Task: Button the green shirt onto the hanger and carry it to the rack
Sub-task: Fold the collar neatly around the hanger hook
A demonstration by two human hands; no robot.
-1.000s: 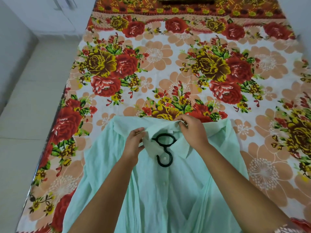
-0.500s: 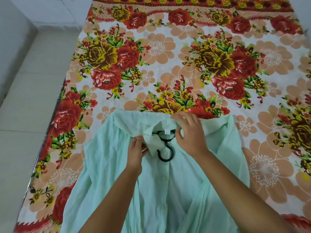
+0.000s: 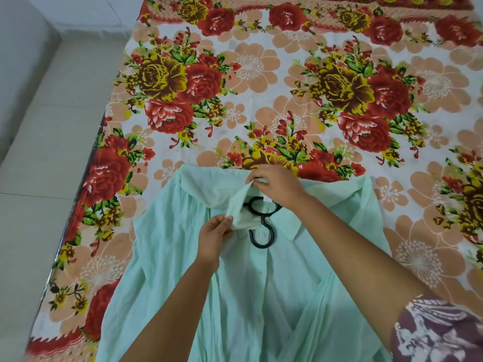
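A pale green shirt (image 3: pixel 261 296) lies flat on the bed with its collar pointing away from me. A black hanger (image 3: pixel 262 231) sits inside it, and only its hook and neck show at the collar opening. My left hand (image 3: pixel 213 237) pinches the left collar tip just beside the hook. My right hand (image 3: pixel 277 182) grips the back edge of the collar above the hook. The hanger's shoulders are hidden under the fabric. A small white button (image 3: pixel 262 234) shows inside the hook's curve.
A bed with a floral sheet (image 3: pixel 261 87) of red and yellow roses fills most of the view. Its left edge (image 3: pixel 78 218) drops to a pale tiled floor (image 3: pixel 39 152). A white wall (image 3: pixel 15 61) stands at far left.
My left hand has slid down and left along the collar tip. My right hand has shifted up to the collar's back edge, and more of the hanger hook shows.
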